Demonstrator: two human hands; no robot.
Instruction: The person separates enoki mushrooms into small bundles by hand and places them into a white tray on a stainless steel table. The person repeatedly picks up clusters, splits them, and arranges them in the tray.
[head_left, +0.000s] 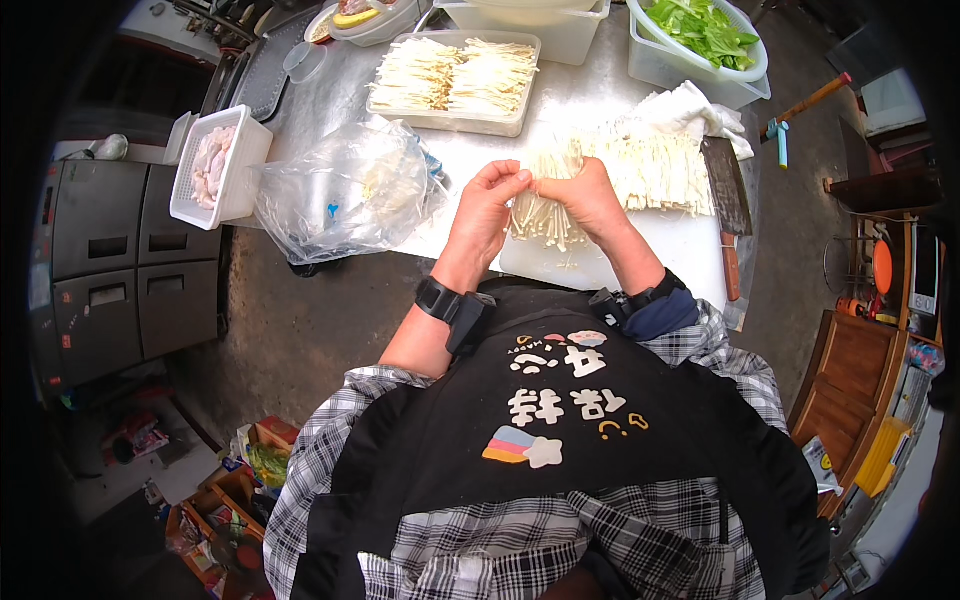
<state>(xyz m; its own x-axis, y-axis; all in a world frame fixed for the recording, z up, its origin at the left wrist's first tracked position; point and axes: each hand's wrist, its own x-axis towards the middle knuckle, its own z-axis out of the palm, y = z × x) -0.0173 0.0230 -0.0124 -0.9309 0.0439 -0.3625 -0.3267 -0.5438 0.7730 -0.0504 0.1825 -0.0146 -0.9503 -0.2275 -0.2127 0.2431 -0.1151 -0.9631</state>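
Observation:
Both hands hold one bunch of enoki mushrooms (551, 221) over the near part of a white cutting board (652, 259). My left hand (491, 202) grips its left side, thumb and fingers pinched near the top. My right hand (589, 196) holds the right side, its thumb pointing toward the left thumb. Right of the hands, more enoki mushrooms (652, 172) lie in a row on the board. A cleaver (727, 187) with a wooden handle rests at the board's right side. Beyond the hands stands a clear plastic tub (480, 124) filled with enoki in two rows.
A clear plastic bag (337, 195) lies left of my hands, beside a white basket (255, 146) of raw meat. A crumpled white cloth (694, 109) is behind the mushroom row. Leafy greens (701, 30) fill a colander at the far right. Lidded containers and a tray stand along the far side.

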